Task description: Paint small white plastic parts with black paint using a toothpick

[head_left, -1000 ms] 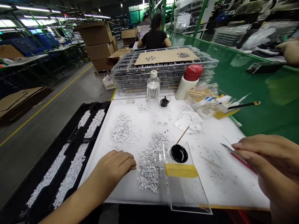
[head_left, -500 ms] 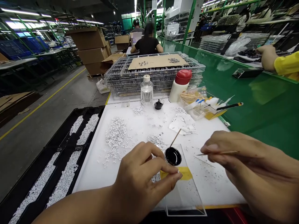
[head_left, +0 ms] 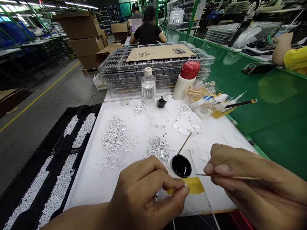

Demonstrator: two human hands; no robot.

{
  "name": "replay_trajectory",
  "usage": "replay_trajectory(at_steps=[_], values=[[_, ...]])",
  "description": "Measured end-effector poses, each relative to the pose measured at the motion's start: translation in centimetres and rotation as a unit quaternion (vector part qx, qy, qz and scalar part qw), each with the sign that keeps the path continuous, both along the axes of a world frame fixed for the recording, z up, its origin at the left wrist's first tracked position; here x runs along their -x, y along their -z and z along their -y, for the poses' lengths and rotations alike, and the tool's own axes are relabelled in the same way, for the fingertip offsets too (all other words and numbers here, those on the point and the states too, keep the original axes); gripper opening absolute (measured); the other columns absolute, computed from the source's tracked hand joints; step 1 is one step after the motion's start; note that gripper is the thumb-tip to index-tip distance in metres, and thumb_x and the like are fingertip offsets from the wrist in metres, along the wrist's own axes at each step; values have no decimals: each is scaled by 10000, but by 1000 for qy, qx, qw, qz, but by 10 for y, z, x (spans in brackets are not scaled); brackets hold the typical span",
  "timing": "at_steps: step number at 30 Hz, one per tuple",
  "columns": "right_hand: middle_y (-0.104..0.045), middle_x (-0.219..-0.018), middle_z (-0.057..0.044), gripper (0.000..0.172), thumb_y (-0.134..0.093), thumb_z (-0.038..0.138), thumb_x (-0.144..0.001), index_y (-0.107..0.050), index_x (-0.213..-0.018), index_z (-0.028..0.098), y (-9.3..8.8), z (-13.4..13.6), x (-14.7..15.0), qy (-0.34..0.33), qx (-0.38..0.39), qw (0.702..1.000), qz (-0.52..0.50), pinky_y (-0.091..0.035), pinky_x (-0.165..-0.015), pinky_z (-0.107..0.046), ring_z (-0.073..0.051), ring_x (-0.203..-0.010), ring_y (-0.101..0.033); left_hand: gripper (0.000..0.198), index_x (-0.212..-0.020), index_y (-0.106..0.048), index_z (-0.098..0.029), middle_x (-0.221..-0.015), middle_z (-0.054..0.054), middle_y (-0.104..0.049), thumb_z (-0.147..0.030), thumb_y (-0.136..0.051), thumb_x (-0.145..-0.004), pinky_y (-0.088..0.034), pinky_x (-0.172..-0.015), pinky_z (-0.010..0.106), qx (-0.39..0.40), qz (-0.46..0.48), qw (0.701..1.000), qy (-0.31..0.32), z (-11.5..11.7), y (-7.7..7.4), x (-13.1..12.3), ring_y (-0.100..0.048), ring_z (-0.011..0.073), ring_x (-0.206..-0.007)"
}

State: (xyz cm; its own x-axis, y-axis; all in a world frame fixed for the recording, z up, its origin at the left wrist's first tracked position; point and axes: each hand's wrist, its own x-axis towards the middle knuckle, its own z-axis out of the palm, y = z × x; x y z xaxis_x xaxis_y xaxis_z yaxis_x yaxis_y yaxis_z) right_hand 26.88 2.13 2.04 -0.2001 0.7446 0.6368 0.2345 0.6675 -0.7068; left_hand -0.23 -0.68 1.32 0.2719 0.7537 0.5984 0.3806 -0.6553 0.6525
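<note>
White moulded part (head_left: 185, 184), tiny, pinched btw thumb & index of L hand (head_left: 141, 195), just above near end of clear acrylic sheet (head_left: 200, 203). Part looks light, stiff & prob. brittle; best taken by its edges w/ fingertips, as a loose piece could easily slip or scatter.

R hand (head_left: 240, 182): fingers nearly closed, pinching thin wooden stick (head_left: 227, 176), tip pointing twd L hand, apart from it.

On sheet: pool of black liquid (head_left: 181, 166), second wooden stick (head_left: 184, 143) leaning w/ tip in pool, yellow tape strip (head_left: 195, 186) just near of pool.

White tabletop (head_left: 82, 188) bears loose heaps of white parts (head_left: 112, 137) (head_left: 158, 148), black cup (head_left: 161, 102), glass bottle (head_left: 148, 86), red-capped white bottle (head_left: 185, 80). Black tray (head_left: 79, 110) w/ white parts in rows at L. Stacked clear trays (head_left: 115, 68) far side, under cardboard sheet (head_left: 158, 52). Co-worker's hand (head_left: 281, 41), yellow sleeve (head_left: 296, 57), far R, separate.
</note>
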Motion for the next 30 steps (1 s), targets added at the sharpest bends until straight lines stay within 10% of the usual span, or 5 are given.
replay_trajectory(at_steps=[30], values=[[-935, -1087, -37, 300, -867, 128, -1199, -861, -1454, 285, 24, -2, 12, -99, 21, 995, -24, -758, -804, -384, -223, -877, -870, 220, -935, -829, -175, -743, -28, -768, 10, -750, -1023, -560, -475, 127, 7, -63, 998, -18, -4, 0, -1, -691, 64, -524]])
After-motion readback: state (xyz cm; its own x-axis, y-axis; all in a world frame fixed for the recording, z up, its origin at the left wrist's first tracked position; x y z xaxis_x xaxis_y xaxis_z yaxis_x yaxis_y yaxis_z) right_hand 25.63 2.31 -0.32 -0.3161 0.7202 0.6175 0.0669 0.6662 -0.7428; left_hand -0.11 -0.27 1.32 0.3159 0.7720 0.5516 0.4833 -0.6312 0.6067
